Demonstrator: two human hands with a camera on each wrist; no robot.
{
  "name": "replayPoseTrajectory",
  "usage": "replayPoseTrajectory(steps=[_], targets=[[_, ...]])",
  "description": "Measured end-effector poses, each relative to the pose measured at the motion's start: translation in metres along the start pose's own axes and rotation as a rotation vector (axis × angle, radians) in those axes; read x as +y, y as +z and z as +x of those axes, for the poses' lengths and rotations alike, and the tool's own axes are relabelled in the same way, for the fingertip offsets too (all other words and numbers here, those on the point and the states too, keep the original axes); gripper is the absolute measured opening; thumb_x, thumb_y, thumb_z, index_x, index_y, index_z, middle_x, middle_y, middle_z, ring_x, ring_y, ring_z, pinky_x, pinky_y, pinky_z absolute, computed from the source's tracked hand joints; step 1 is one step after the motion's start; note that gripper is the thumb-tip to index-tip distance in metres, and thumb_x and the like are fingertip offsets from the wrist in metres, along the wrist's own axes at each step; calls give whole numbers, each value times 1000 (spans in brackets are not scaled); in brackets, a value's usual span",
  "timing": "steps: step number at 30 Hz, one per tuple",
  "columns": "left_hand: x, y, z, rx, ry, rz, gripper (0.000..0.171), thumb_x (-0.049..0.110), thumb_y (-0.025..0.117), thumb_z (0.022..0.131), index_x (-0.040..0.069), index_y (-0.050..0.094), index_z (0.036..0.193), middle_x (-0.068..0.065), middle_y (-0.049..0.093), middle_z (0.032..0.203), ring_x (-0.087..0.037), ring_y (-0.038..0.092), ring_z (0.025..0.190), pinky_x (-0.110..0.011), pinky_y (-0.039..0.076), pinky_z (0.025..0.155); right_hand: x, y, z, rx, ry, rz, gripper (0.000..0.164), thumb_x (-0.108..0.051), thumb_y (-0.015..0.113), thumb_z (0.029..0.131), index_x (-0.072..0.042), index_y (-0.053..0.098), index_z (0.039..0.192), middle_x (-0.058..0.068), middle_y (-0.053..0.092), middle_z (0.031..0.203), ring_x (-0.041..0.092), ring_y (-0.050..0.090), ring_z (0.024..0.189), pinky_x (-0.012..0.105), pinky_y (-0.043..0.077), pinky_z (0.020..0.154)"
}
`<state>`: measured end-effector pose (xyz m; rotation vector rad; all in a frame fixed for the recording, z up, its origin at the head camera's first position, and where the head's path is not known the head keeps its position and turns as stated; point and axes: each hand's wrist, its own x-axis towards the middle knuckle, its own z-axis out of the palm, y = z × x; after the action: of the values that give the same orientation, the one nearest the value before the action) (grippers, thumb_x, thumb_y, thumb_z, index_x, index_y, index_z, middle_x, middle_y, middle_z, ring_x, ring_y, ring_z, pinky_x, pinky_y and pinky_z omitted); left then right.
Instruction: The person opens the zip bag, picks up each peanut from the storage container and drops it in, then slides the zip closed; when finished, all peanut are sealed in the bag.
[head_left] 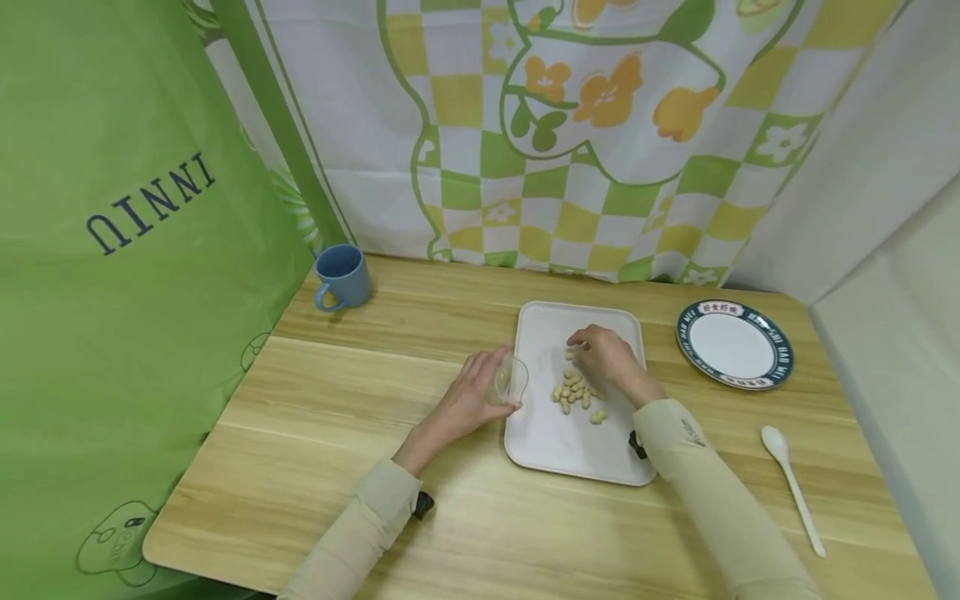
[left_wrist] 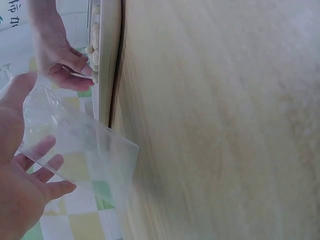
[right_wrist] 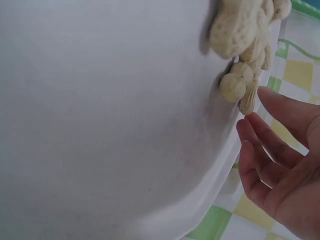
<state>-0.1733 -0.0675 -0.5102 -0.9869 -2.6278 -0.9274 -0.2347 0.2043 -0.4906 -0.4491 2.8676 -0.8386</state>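
My left hand (head_left: 474, 385) holds a clear plastic cup (head_left: 516, 383) beside the left edge of the white tray (head_left: 543, 433). The cup is tilted, its mouth toward the tray; in the left wrist view the thumb and fingers curve round its see-through wall (left_wrist: 102, 155). Over the tray is my right hand (head_left: 606, 357), its fingertips close to a peanut (head_left: 571, 353). From the right wrist, thumb and fingers of the right hand (right_wrist: 280, 150) stand apart, right by a peanut (right_wrist: 248, 100). Several more unshelled peanuts (head_left: 573, 390) lie loosely heaped on the tray.
A blue mug (head_left: 343, 279) stands at the table's back left corner. To the right of the tray lie a white plate with a dark patterned rim (head_left: 693, 350) and a white spoon (head_left: 795, 487). A checked, flowered curtain (head_left: 540, 217) hangs behind the table, a green cloth (head_left: 135, 333) at the left.
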Motion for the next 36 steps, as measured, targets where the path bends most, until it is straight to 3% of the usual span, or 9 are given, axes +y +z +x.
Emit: replayPoseTrajectory(steps=[12, 22, 29, 36], targets=[[-1, 1, 1, -6, -1, -8, 95, 29, 82, 76, 2, 27, 148, -19, 52, 126, -29, 46, 120, -41, 44, 100, 15, 3, 4, 33, 28, -27, 12, -1, 70, 84, -1, 71, 97, 13, 62, 91, 29, 59, 87, 44, 49, 77], [-3, 2, 2, -19, -26, 20, 96, 32, 81, 76, 2, 26, 148, -18, 52, 126, -29, 46, 119, -40, 44, 100, 14, 3, 0, 83, 59, 23, 16, -6, 66, 89, 1, 69, 103, 17, 67, 99, 29, 62, 89, 44, 51, 79], [-3, 3, 3, -24, -30, 27, 95, 34, 80, 77, 2, 26, 149, -15, 52, 125, -28, 47, 118, -39, 44, 100, -2, -4, -10, 165, -35, 92, 16, -1, 65, 89, 4, 68, 104, 19, 68, 97, 31, 63, 88, 44, 52, 78], [-4, 4, 5, -18, -36, 24, 95, 37, 80, 78, 3, 26, 149, -15, 52, 125, -27, 47, 118, -40, 44, 100, -38, -15, -24, 229, -170, 153, 16, -2, 69, 87, 2, 69, 102, 14, 69, 91, 27, 65, 80, 40, 55, 71]])
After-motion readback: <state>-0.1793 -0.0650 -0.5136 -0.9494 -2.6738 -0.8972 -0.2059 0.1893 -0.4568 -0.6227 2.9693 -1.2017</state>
